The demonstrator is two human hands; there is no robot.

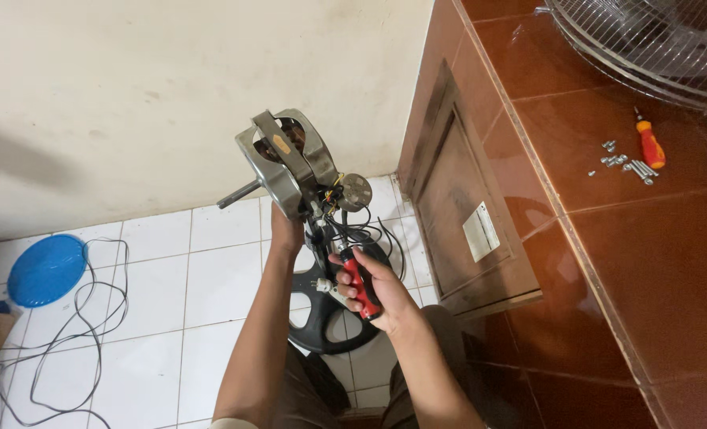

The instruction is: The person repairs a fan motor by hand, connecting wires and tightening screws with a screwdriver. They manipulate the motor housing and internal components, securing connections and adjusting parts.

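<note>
Metal fan motor [286, 163] in left hand [286, 232], red screwdriver [360, 282] in right hand [381, 290]

fan motor [288, 159]: bare grey metal, dull sheen | screwdriver [361, 284]: red-and-black handle, looks plastic, slightly glossy | fan base [321, 318]: black plastic, matt | counter [607, 238]: brown tiles, glossy, reflective | floor [171, 302]: white tiles, smooth | wall [171, 79]: cream paint, matt, scuffed | fan grille [655, 40]: shiny metal wire | screws [623, 163]: bright metal
</note>
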